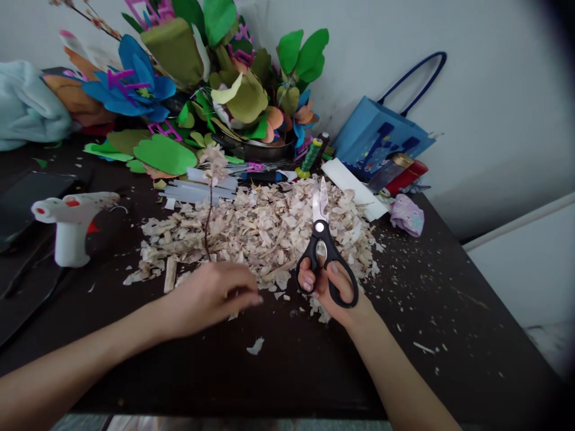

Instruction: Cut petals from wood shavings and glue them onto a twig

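My right hand (pixel 330 287) grips black-handled scissors (pixel 320 226), with fingers through the loops. Their blades point away from me and are slightly apart. To the left, my left hand (pixel 213 299) is curled around the lower end of a thin brown stem, its grip partly hidden by the back of the hand. That stem rises upright to a pale pink crinkled flower (pixel 214 164). Beyond both hands spreads a heap of pale dried scraps and petals (pixel 265 230). One loose scrap (pixel 256 346) lies near the table's front.
A white glue gun (pixel 74 224) stands at left, beside a dark flat device (pixel 27 197). Translucent sticks (pixel 202 190), a green thread spool (pixel 309 157) and a white strip (pixel 354 188) lie behind the heap. Felt flowers (pixel 135 87) and a blue bag (pixel 381 134) stand against the wall.
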The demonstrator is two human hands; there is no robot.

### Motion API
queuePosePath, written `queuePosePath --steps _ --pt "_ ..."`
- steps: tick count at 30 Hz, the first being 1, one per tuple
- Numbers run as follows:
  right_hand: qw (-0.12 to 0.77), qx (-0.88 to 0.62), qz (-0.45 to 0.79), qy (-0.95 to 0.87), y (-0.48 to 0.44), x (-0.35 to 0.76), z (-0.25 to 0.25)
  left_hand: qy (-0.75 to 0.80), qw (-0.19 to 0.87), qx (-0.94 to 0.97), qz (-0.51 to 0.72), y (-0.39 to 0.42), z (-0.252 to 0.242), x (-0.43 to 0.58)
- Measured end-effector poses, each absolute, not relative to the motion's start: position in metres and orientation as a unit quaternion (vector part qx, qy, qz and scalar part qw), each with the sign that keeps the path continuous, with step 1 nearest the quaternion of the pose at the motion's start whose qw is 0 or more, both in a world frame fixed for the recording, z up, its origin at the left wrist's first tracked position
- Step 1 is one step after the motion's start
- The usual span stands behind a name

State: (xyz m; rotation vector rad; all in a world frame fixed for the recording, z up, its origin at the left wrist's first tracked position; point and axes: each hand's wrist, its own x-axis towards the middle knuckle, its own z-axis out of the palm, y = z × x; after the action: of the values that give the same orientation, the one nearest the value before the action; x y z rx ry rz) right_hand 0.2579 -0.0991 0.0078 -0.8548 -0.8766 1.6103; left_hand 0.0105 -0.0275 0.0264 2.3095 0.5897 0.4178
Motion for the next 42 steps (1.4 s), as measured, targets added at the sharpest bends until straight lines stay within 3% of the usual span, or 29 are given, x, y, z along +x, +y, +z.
queuePosePath --steps 6,13,20,28,33,42 --pt "0.525 -0.357 0.673 -0.379 -0.100 0.258 0.008 0.241 0.355 0.903 -0.042 -0.066 0.024 0.021" --pt "0.533 -0.353 0.669 -0.379 -0.098 0.258 0.006 0.285 0.368 0.883 -0.068 -0.073 0.011 0.024" --pt "0.529 -0.373 0.649 -0.400 -0.100 0.259 0.006 0.298 0.492 0.817 0.028 -0.060 0.021 0.022" --pt "0.501 -0.431 0.607 -0.441 -0.102 0.250 0.013 0.350 0.718 0.560 0.221 -0.024 0.024 0.024" --pt "0.474 -0.451 0.599 -0.461 -0.103 0.243 0.017 0.398 0.766 0.425 0.274 -0.012 0.027 0.036" --pt "0.394 -0.500 0.545 -0.546 -0.111 0.240 0.014 0.382 0.787 0.363 0.321 0.002 0.021 0.027"
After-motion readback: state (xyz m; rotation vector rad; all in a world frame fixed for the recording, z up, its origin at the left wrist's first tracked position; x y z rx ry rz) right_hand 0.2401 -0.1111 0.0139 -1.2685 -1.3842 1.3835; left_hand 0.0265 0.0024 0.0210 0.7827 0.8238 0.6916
